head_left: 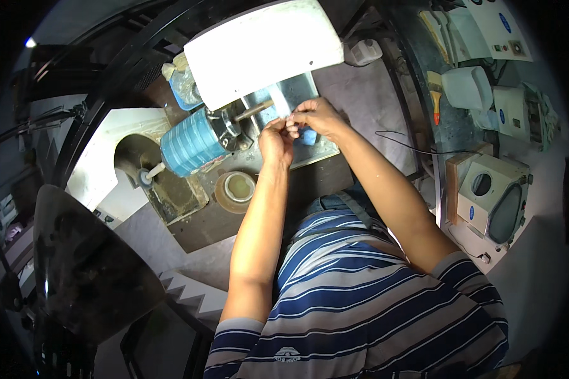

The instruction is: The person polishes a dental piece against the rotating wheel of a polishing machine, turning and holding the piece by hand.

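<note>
My left hand (275, 138) and my right hand (314, 117) meet over a metal tray (321, 148) on the bench, fingers closed around something too small to make out. Just behind them is a pale translucent vertical piece (280, 101) on a horizontal spindle (250, 111), which runs from a blue cylindrical motor housing (193, 142) with a dark end fitting. A bright white cover or lamp housing (259, 47) overhangs the spindle. A small blue object (308, 137) lies beneath my right hand. Whether my fingertips touch the pale piece is unclear.
A bowl (234, 192) stands left of my left forearm. A white board with a round opening (91, 164) is at the left, a dark curved panel (88, 259) at lower left. At right are beige machines (490, 196), a brush (435, 95) and a white container (464, 88).
</note>
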Demonstrator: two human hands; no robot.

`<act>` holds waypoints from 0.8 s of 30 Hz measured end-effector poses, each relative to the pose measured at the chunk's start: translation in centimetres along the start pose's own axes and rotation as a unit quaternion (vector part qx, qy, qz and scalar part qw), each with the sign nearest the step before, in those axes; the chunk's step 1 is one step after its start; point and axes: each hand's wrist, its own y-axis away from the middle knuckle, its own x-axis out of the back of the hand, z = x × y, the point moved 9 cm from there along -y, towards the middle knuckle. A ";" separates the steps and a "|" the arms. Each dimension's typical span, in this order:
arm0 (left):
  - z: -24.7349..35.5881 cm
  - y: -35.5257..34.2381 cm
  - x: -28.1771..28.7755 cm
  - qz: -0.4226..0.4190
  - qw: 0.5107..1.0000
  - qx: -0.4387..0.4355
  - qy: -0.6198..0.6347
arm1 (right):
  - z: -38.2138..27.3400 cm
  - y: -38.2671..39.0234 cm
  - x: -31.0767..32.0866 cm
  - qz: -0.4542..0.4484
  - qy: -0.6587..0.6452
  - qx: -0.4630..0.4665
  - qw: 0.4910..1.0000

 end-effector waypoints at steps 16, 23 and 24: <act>-0.4 0.3 -1.2 -0.026 0.998 -0.006 -0.048 | -1.0 1.0 0.5 -0.015 -0.015 0.117 0.993; -0.1 0.1 0.5 0.024 0.999 0.013 -0.017 | -0.3 0.2 -0.3 0.028 0.056 0.089 0.994; 0.0 0.1 0.8 0.031 0.999 0.012 -0.010 | -0.3 0.2 -0.5 0.025 0.055 0.088 0.994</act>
